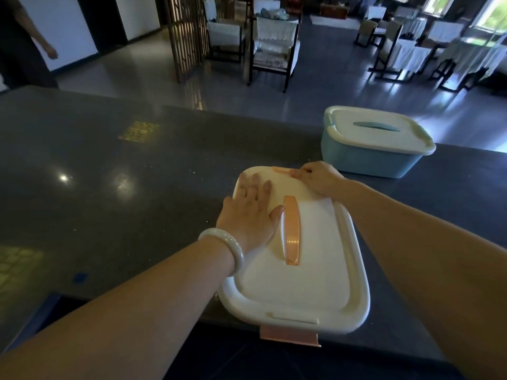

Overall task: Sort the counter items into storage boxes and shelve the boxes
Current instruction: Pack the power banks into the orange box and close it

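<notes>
While the left hand (248, 215) lies flat, fingers straight, on the white lid (315, 272) of the near storage box, the right hand (318, 176) curls its fingers on the orange latch (281, 170) at the lid's far edge. This box sits at the near edge of the dark counter (123, 174). A lidded blue storage box (370, 145) stands just beyond, to the right.

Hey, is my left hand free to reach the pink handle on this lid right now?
Probably yes: the left hand lies flat on the white lid, its thumb beside the pink handle, nothing between them.
</notes>
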{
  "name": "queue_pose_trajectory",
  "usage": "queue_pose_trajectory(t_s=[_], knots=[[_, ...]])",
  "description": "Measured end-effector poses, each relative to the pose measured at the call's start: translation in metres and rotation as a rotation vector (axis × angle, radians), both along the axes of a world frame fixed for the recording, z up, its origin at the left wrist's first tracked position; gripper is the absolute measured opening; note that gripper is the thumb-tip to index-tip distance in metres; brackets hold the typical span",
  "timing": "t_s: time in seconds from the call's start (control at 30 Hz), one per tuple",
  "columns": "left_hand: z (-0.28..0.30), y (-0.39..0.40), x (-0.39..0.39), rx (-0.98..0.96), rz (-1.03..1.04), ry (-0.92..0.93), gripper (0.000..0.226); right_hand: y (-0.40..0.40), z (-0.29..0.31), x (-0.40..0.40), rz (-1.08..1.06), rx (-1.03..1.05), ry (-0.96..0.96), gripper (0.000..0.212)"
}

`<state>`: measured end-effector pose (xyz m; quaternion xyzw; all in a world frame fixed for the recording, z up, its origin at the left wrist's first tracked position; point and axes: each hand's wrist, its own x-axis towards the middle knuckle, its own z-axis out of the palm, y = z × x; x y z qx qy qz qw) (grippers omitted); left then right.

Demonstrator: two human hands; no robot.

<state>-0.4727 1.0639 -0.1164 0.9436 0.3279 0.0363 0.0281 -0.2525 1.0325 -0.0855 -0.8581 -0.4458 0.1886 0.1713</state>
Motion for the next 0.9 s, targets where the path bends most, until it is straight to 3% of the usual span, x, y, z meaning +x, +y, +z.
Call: queue_pose_trajectory(t_s=[0.17, 0.37, 0.57, 0.63, 0.73, 0.9], knots=[[0.004, 0.001, 0.0, -0.04, -0.019, -0.003, 0.068, 0.006, 0.006, -0.002, 0.125, -0.158, -0.147, 0.037], [0.004, -0.001, 0.0, -0.039, 0.001, -0.026, 0.067, 0.01, 0.003, 0.003, 0.095, -0.15, -0.078, 0.037], [0.003, -0.001, 0.0, -0.017, 0.002, 0.006, 0.068, 0.003, -0.002, 0.002, 0.092, -0.142, -0.194, 0.034], [0.002, -0.002, 0.001, -0.017, 0.001, 0.017, 0.069, -0.001, -0.007, 0.001, 0.012, -0.089, -0.22, 0.047], [-0.001, -0.002, 0.002, -0.004, 0.001, 0.016, 0.07, 0.002, -0.004, -0.002, -0.08, -0.074, -0.187, 0.065], [-0.001, 0.0, 0.001, 0.014, -0.016, 0.01, 0.07, 0.0, 0.01, -0.008, -0.059, -0.127, -0.094, 0.061]])
